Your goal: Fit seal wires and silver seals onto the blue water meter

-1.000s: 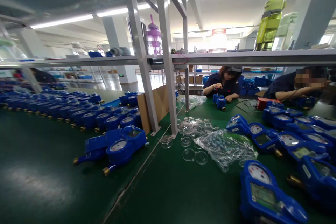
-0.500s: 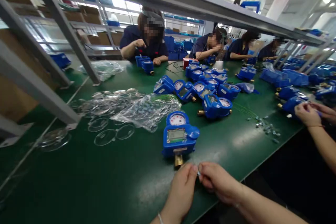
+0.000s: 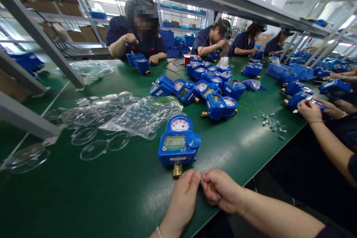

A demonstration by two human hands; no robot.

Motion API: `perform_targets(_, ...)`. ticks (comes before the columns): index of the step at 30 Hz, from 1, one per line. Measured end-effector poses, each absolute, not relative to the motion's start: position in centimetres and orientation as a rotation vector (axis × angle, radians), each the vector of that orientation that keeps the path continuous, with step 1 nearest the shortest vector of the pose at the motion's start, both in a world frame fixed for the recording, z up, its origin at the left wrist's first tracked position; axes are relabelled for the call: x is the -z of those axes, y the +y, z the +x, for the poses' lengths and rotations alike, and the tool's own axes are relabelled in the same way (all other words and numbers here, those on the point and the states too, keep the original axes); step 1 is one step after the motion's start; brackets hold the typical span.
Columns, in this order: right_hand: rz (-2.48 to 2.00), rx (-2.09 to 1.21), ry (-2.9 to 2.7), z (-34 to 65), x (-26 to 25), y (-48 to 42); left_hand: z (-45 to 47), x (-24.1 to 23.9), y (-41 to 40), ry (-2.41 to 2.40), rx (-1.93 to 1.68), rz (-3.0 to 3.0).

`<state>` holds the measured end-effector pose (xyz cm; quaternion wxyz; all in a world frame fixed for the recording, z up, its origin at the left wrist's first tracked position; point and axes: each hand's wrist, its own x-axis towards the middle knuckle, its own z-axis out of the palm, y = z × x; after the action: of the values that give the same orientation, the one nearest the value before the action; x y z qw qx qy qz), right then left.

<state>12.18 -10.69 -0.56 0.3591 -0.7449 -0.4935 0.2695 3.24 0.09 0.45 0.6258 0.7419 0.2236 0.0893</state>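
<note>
Green worktop point(image 3: 83, 200): left hand point(image 3: 182, 197) and right hand point(image 3: 224, 189), each grip pinched closed on a tiny pale piece point(image 3: 201, 179), likely light, best held edgewise; blue meter point(image 3: 178, 143) at their eleven o'clock.

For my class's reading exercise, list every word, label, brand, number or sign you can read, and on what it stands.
No text reads clearly.
Nearest blue meter, screen: marks too blurred to read.
Its dial: red marks; print too small.
Its white sticker: too small.
Meters behind it: any print too small or blurred.
Shirt: red mark, too small.
</note>
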Motion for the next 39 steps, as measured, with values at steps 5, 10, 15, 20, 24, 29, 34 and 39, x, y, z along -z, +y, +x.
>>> perform_targets(5,-2.110,-0.087,-1.560,12.6,-0.1,-11.5,3.3,-0.2,0.3,0.554,-0.142,1.603)
perform_targets(10,-2.010,-0.318,-1.464,12.9,0.3,-11.0,3.4,-0.1,0.1,0.560,-0.141,1.592)
perform_targets(15,-1.954,-0.661,-1.182,12.1,0.1,-10.2,3.1,-0.7,0.3,0.583,-0.165,1.706)
perform_targets(20,-2.100,0.095,-1.738,12.5,0.0,-11.3,2.9,-0.4,0.5,0.622,-0.148,1.606)
perform_targets(24,-2.049,0.180,-1.847,12.7,0.5,-11.2,2.9,-0.1,0.4,0.633,-0.167,1.555)
perform_targets(29,-2.148,-0.310,-1.374,12.0,-0.8,-10.4,3.0,-0.6,0.3,0.632,-0.214,1.689)
perform_targets(34,-2.233,0.159,-1.721,11.9,-0.5,-10.8,3.0,-0.7,0.4,0.657,-0.228,1.688)
perform_targets(39,-2.179,0.087,-1.775,12.3,0.2,-10.5,2.9,-0.1,0.2,0.646,-0.238,1.696)
